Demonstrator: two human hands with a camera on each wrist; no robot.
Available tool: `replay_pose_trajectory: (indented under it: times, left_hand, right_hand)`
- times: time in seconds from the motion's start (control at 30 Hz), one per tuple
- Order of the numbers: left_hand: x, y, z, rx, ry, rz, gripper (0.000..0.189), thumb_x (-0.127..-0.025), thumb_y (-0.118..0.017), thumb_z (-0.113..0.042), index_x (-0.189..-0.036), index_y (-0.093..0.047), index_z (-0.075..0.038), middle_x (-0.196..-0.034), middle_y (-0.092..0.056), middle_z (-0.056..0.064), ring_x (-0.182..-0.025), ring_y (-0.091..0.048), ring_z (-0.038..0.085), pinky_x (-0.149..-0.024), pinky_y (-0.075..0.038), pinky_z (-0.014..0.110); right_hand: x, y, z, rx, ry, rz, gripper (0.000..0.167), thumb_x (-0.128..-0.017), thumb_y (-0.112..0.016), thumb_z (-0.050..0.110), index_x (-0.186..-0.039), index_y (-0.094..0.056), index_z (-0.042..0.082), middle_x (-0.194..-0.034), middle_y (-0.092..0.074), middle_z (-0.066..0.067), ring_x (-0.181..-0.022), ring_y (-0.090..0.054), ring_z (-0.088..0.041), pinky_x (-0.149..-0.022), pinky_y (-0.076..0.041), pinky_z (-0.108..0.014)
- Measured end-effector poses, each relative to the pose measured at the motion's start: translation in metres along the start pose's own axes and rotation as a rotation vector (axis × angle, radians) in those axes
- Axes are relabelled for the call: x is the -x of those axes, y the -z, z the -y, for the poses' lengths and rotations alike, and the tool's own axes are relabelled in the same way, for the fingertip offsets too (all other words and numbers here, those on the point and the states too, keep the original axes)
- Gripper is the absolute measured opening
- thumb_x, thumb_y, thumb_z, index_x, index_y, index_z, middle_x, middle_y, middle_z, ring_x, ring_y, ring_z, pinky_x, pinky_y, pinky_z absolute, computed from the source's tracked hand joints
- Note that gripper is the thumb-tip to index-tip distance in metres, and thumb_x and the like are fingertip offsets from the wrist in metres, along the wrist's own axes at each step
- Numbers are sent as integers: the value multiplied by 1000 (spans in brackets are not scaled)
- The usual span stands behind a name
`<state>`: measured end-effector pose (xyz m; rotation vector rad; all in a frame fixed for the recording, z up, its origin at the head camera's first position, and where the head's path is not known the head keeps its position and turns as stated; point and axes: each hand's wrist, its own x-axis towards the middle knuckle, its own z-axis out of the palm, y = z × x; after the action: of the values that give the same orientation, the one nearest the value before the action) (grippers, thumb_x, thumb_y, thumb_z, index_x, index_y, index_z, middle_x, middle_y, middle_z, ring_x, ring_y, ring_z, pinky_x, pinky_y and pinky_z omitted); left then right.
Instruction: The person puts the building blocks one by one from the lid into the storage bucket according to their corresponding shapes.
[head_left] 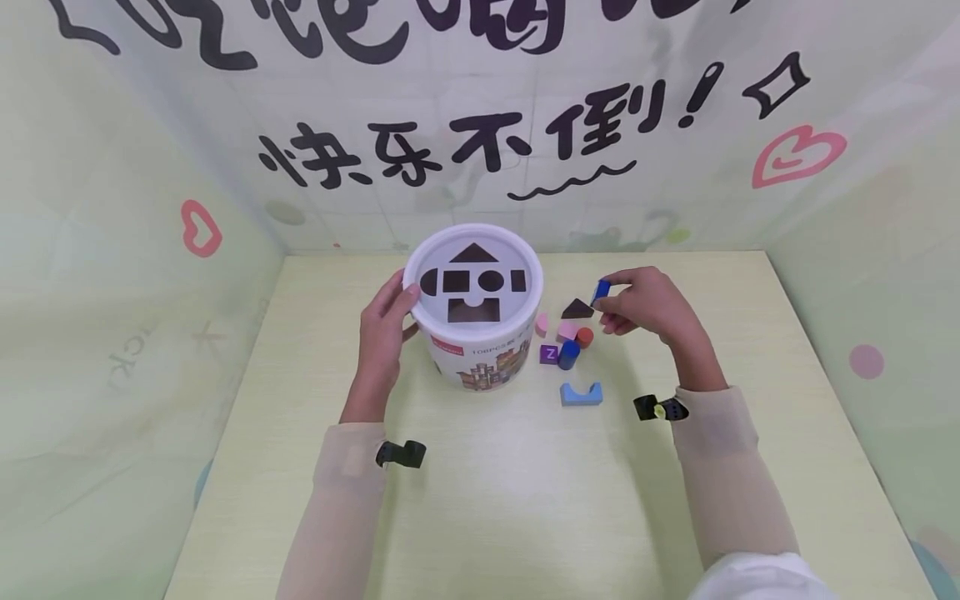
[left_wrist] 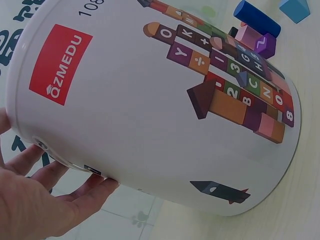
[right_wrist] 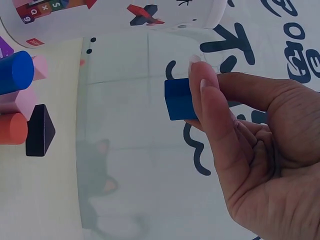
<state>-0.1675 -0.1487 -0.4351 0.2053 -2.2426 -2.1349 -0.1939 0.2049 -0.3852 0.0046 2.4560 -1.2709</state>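
A white bucket (head_left: 435, 346) stands on the table, with shaped holes in its lid (head_left: 474, 232). My left hand (head_left: 381, 337) grips it from the left, thumb over the rim and fingers against the side wall. To the right of the bucket, my right hand (head_left: 648, 304) pinches a small blue rectangular block (head_left: 601, 291) between thumb and fingertips. In the right wrist view the block's blue end (right_wrist: 180, 100) sticks out past the fingers. Close by that hand lie a dark triangular block (head_left: 577, 310) and a red cylinder (head_left: 584, 337).
Beside the bucket lie two pink blocks (head_left: 567, 332), a blue cylinder (head_left: 569, 355) and a purple cube (head_left: 549, 355) marked Z. Nearer the front sits a light blue arch block (head_left: 581, 396). Printed walls (head_left: 390, 217) enclose the table (head_left: 495, 475) at the back and sides.
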Motion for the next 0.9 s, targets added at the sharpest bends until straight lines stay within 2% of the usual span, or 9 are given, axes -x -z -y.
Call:
replay_pose_trajectory:
  times: [0.17,0.33,0.57,0.9]
  left_hand:
    - [-1,-1,2,13,-6,-1,50,-95,-58,-46,-142,-51,-32,-141,-54,-4,-121,-56,21,-99,-51,48]
    - [0,-2,2,11,-8,-4,50,-95,-58,-47,-142,-50,-33,-142,-53,-4,-122,-55,21,-99,-51,48]
    - [0,0,-1,14,-7,-7,49,-94,-59,-47,-141,-51,-33,-141,-54,-4,-121,-56,20,-98,-51,47]
    - [-1,1,1,9,-15,-5,50,-94,-59,-47,-141,-51,-32,-141,-55,-3,-120,-56,21,-98,-51,48]
  right_hand:
    - [0,5,12,31,-1,-12,53,-92,-67,15,-137,-49,-5,-76,-71,-13,-61,-69,-16,-63,-61,-31]
    - [-3,7,22,35,9,-19,51,-92,-66,15,-137,-50,-3,-77,-71,-13,-62,-69,-18,-63,-61,-32]
    - [-7,6,31,-24,56,19,43,-94,-63,14,-134,-53,-1,-83,-72,-16,-71,-72,-24,-68,-62,-39]
    - [-7,1,45,-126,65,66,46,-95,-63,14,-137,-51,-1,-84,-72,-16,-72,-72,-22,-68,-62,-35]
